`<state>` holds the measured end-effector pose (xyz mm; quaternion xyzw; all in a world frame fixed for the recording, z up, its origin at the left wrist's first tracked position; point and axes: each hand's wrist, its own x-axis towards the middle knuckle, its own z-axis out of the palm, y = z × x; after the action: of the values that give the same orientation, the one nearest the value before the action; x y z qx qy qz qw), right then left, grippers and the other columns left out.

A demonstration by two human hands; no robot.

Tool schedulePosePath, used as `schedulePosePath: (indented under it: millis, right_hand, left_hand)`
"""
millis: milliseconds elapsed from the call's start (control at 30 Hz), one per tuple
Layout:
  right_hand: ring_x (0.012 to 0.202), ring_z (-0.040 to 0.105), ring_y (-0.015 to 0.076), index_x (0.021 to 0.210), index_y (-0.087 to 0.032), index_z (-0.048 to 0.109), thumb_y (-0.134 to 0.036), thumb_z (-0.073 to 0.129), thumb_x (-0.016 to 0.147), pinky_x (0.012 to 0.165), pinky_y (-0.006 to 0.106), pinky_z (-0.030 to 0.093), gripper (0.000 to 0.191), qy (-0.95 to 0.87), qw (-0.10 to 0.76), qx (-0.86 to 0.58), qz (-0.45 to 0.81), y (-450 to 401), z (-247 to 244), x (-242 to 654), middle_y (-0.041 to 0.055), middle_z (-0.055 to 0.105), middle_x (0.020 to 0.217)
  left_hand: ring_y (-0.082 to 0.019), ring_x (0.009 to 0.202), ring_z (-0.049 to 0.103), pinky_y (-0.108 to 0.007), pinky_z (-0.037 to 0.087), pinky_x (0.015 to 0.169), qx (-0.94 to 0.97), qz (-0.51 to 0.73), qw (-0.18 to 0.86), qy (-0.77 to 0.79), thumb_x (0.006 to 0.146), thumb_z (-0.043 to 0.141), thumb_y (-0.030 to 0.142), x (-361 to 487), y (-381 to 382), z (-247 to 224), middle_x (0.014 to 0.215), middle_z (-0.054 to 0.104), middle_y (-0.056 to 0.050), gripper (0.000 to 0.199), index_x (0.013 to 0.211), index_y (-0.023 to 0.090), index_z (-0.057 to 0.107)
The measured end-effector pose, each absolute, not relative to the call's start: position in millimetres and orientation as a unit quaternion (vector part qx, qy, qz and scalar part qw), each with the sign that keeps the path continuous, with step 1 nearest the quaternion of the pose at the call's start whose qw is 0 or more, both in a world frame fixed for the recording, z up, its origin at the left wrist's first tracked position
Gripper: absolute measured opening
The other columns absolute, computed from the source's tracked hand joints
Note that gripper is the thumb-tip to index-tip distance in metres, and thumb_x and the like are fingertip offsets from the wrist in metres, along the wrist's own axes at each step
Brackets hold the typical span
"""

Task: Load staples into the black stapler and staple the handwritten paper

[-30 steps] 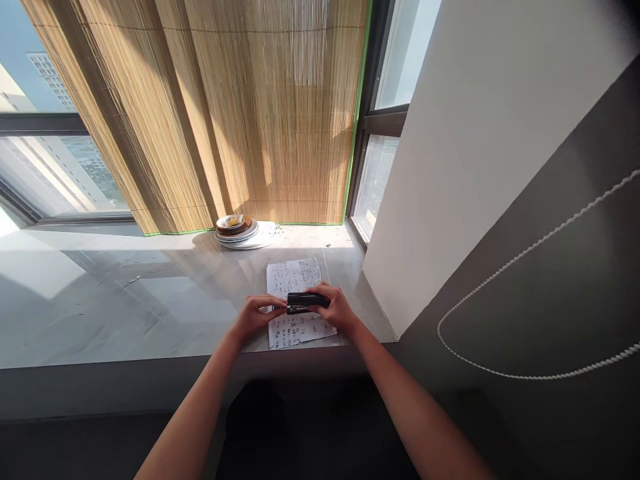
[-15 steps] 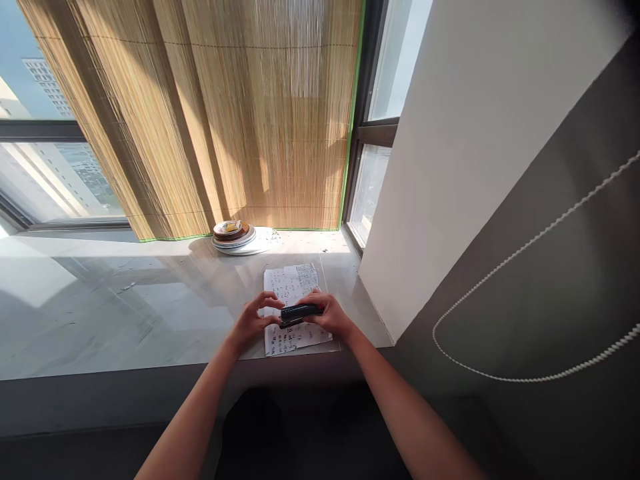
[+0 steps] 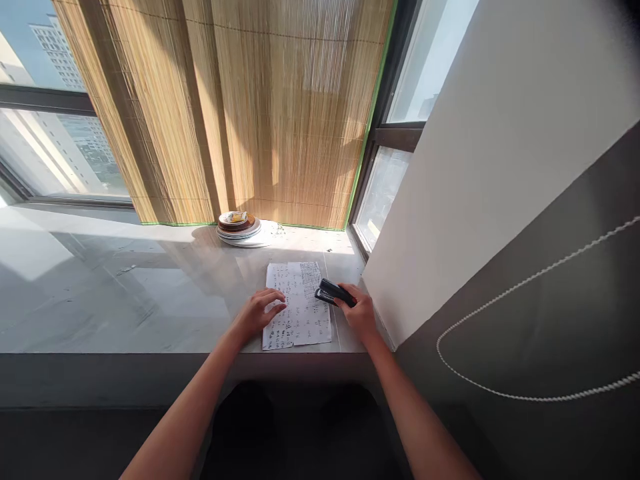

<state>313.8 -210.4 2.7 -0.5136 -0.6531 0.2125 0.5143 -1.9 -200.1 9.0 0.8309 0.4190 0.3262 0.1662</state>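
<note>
Near edge: handwritten paper (image 3: 303, 327) lies on the stone ledge (image 3: 150, 320), its lower edge close to the ledge's front. Left hand (image 3: 259, 313) at the paper's left side, thumb and fingers spread, pinching nothing; contact pressure cannot be told. Right hand (image 3: 362, 316) grips the black stapler (image 3: 336, 293) by its rear, fingers and thumb closed around it. Stapler slants, nose at the paper's upper right, top and base parted at the nose.

Handling, my judgement: light, flat left fingertips would steady the sheet without creasing it; a rear hold leaves the nose free, but fingers belong outside the gap. Lifting the stapler's base clear would avoid dragging the paper.

Farther: stacked plates (image 3: 244, 238), then blind (image 3: 295, 133).
</note>
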Motion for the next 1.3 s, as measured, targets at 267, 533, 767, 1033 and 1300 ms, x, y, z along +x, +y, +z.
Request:
schedulePosePath:
  millis: [267,533,767,1033,1300]
  right_hand:
    - [0.108,0.067,0.0289,0.125,-0.021,0.075,-0.028,0.062,0.089,0.102,0.048,0.053,0.039,-0.666,0.493,-0.546,0.121,-211.4,-3.5,335.5,0.0106,0.074,0.116]
    - [0.113,0.067,0.0275,0.126,-0.025,0.074,-0.026,0.065,0.087,0.106,0.046,0.052,0.041,-0.667,0.478,-0.534,0.207,-213.3,-7.0,345.6,0.0082,0.073,0.123]
    - [0.113,0.066,0.0268,0.126,-0.026,0.074,-0.025,0.065,0.090,0.105,0.047,0.052,0.037,-0.712,0.453,-0.481,0.238,-211.7,-2.0,339.4,0.0067,0.073,0.120]
    - [0.110,0.059,0.0241,0.146,-0.043,0.058,-0.021,0.044,0.106,0.105,0.048,0.046,0.048,-0.811,0.344,-0.462,0.103,-214.3,4.5,324.6,0.0025,0.067,0.122]
    - [0.114,0.056,0.0257,0.150,-0.041,0.054,-0.022,0.042,0.107,0.101,0.046,0.046,0.049,-0.829,0.288,-0.478,0.033,-219.1,6.0,318.3,0.0052,0.064,0.124]
  left_hand:
    - [-0.032,0.137,0.053,-0.054,0.040,0.116,0.907,0.170,0.104,0.372,0.102,0.055,0.047,42.4,-208.4,21.1,0.148,0.059,-0.009,0.040,0.137,0.029,0.063]
    - [-0.036,0.157,0.026,-0.064,0.016,0.126,0.911,0.129,0.120,0.372,0.104,0.049,0.048,53.5,-215.7,12.3,0.171,0.031,-0.004,0.054,0.157,0.042,0.042]
    - [-0.042,0.158,0.020,-0.073,0.014,0.123,0.929,0.109,0.115,0.334,0.105,0.046,0.042,53.5,-218.1,18.4,0.173,0.024,0.001,0.055,0.159,0.051,0.035]
    - [-0.043,0.159,0.017,-0.074,0.015,0.122,0.935,0.114,0.110,0.317,0.104,0.049,0.038,55.0,-217.1,15.0,0.175,0.013,0.000,0.060,0.160,0.050,0.033]
    - [-0.044,0.159,0.016,-0.076,0.014,0.120,0.936,0.111,0.103,0.318,0.103,0.049,0.040,56.4,-216.7,11.5,0.175,0.015,-0.003,0.060,0.160,0.050,0.033]
